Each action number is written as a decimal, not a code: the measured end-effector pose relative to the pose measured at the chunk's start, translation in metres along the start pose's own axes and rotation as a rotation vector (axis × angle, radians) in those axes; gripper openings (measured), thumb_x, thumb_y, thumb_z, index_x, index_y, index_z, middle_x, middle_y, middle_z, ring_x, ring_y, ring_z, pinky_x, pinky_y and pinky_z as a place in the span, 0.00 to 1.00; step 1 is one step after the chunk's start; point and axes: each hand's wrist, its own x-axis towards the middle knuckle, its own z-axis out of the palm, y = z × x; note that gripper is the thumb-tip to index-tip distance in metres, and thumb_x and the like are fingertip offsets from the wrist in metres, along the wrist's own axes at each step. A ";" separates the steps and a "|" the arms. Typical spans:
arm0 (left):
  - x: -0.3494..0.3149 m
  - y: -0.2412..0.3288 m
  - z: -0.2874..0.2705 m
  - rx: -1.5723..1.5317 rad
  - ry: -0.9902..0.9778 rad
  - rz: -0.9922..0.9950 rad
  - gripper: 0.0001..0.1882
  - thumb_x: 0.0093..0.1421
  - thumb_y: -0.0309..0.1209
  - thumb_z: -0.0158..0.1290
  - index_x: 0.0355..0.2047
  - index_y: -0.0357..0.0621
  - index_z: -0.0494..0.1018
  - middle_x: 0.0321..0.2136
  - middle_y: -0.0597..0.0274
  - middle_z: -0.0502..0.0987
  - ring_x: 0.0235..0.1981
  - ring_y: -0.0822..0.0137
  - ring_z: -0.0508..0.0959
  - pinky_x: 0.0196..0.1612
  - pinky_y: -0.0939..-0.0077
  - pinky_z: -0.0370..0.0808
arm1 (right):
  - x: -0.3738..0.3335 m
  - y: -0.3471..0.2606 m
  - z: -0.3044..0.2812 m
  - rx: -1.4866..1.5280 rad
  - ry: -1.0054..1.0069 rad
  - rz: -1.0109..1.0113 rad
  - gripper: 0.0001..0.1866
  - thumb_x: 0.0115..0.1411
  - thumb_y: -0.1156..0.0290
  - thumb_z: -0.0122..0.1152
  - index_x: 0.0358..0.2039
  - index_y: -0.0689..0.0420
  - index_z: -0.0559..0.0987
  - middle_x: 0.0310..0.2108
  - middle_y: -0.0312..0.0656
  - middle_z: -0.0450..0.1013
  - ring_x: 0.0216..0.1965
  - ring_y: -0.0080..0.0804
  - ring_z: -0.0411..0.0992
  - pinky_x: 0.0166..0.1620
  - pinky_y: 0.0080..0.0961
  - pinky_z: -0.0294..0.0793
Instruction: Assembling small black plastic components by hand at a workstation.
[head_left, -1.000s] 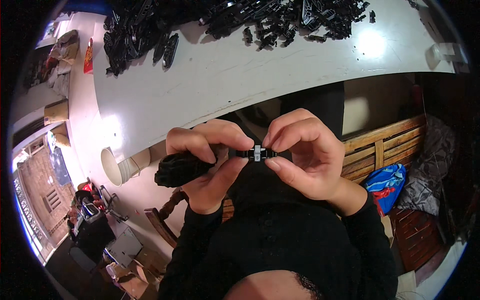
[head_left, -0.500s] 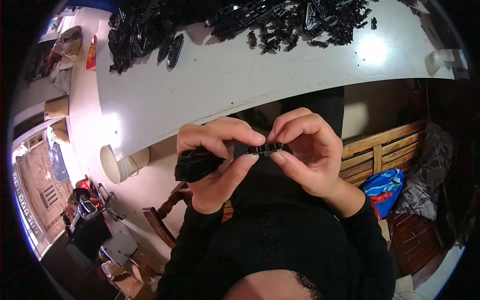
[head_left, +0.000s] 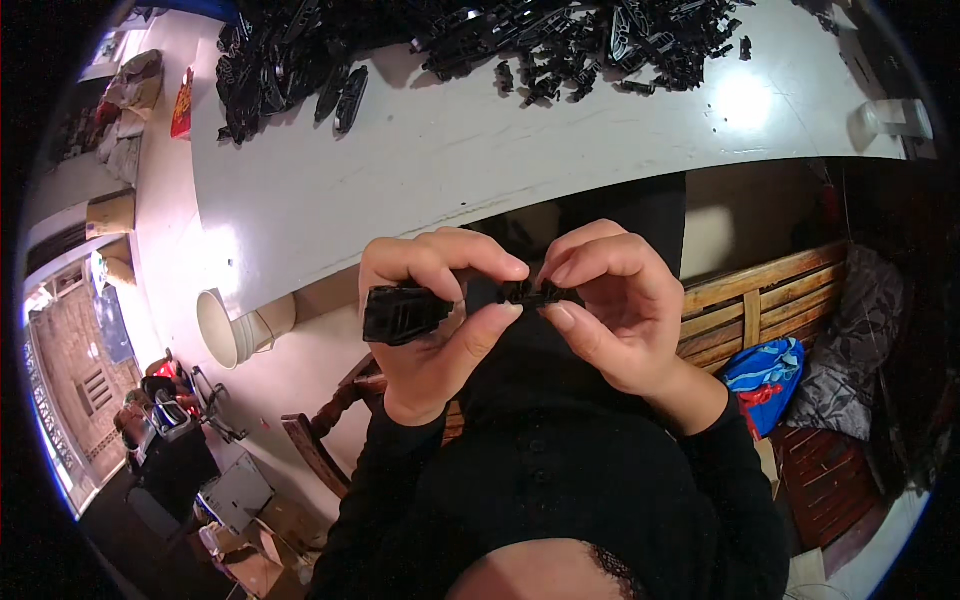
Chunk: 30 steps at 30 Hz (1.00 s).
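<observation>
As the white table (head_left: 390,185) sweeps across the top of the view, the heap of black plastic parts (head_left: 285,75) sits along its far side, apparently kept within arm's reach. Down in front of the table's near edge, over the black top (head_left: 540,450), come both hands, raised close together, probably for a good look at fine work. The left hand (head_left: 460,350) does double duty: its curled fingers trap a chunky black moulded part (head_left: 405,316) against the palm, seemingly parked there to free finger and thumb. Those two meet the right hand (head_left: 630,310) in a narrow pinch, one hand at each end of a small black clip-like piece (head_left: 532,293), which likely steadies it from both sides. Now for what escapes us: the heap runs off the upper edge, the curled fingers cover one end of the moulded part, and the little piece, dark on dark, has its ends behind the fingertips, so whether it's one component or two joined, I can't tell.
</observation>
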 end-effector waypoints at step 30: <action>-0.006 0.000 0.001 -0.070 0.109 -0.208 0.17 0.49 0.19 0.55 0.35 0.42 0.58 0.28 0.54 0.71 0.28 0.71 0.70 0.33 0.82 0.67 | -0.002 -0.008 0.006 0.158 0.068 0.315 0.12 0.53 0.80 0.54 0.39 0.65 0.68 0.29 0.39 0.69 0.29 0.18 0.68 0.30 0.12 0.70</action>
